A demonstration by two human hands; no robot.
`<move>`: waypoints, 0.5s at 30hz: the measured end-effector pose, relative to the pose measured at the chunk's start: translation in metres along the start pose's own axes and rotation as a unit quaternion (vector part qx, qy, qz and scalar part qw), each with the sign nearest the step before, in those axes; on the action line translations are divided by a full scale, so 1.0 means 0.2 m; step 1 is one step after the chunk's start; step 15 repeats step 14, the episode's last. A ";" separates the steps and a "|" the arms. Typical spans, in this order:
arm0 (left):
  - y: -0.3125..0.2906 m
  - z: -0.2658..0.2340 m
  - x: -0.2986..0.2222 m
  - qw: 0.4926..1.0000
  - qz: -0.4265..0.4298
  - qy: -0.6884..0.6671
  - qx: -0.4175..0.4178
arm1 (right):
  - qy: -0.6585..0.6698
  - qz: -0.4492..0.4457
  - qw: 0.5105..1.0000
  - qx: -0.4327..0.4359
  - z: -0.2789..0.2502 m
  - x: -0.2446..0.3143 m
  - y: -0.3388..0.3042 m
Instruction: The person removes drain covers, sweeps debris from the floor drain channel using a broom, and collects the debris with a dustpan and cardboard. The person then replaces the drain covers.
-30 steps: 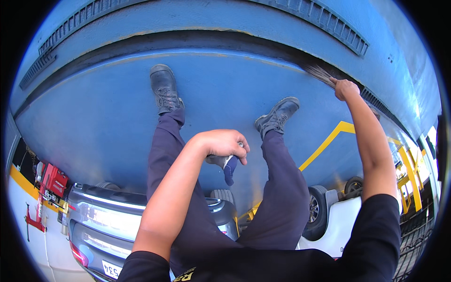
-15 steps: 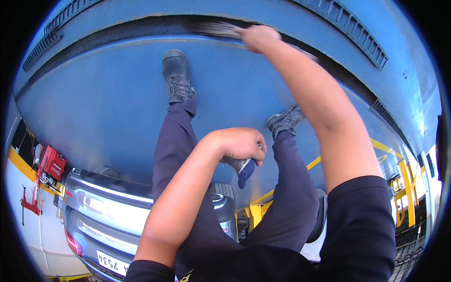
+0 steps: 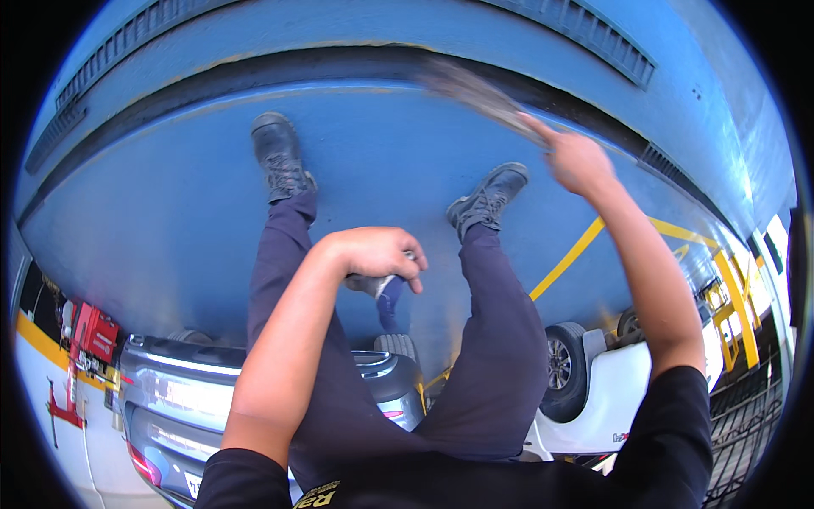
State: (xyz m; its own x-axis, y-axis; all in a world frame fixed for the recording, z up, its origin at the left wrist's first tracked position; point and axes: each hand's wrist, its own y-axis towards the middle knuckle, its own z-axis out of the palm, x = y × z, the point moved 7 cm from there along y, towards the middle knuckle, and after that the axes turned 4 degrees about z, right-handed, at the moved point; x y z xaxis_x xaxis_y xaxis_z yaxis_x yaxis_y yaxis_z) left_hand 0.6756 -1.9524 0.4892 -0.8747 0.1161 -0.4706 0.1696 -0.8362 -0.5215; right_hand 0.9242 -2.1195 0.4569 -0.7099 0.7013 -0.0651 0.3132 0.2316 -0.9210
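Observation:
My right hand (image 3: 581, 163) is raised at the upper right, closed round a stick broom (image 3: 496, 100). The broom is a long brownish bundle of thin strands, smeared by motion. Its fanned end points up and left over the dark groove (image 3: 339, 64) in the blue floor. Bent in front of my body, my left hand (image 3: 381, 250) is closed on a grey and navy cloth item that looks like a work glove (image 3: 388, 297). The navy end hangs below the fingers; part of it is hidden in the grip.
My boots (image 3: 278, 153) stand apart on the blue floor (image 3: 373, 153). Slotted grates (image 3: 593, 30) lie beyond the groove. Behind me are a silver car (image 3: 186, 390) and a white vehicle (image 3: 610, 390). Yellow posts (image 3: 738, 314) rise at right; red equipment (image 3: 93, 335) stands at left.
My right hand has moved right and nearer to me with the broom, which now slants up and left. The left hand, still gripping the glove, appears farther left. The view has shifted and the feet with it.

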 end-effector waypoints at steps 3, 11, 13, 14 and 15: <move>0.00 -0.01 0.00 0.999 -0.024 -0.030 -0.007 | 0.090 -0.091 0.991 -0.038 -0.08 0.53 0.28; 0.12 0.05 0.02 0.996 -0.078 -0.019 -0.034 | 0.028 0.182 0.983 0.015 0.48 -0.40 0.57; 0.14 0.07 -0.01 0.998 -0.056 -0.021 -0.020 | -0.014 0.289 0.956 0.037 0.59 -0.81 0.34; 0.15 0.07 -0.01 0.997 -0.064 -0.025 -0.020 | -0.015 0.293 0.956 0.027 0.61 -0.86 0.34; 0.15 0.07 -0.01 0.997 -0.064 -0.025 -0.020 | -0.015 0.293 0.956 0.027 0.61 -0.86 0.34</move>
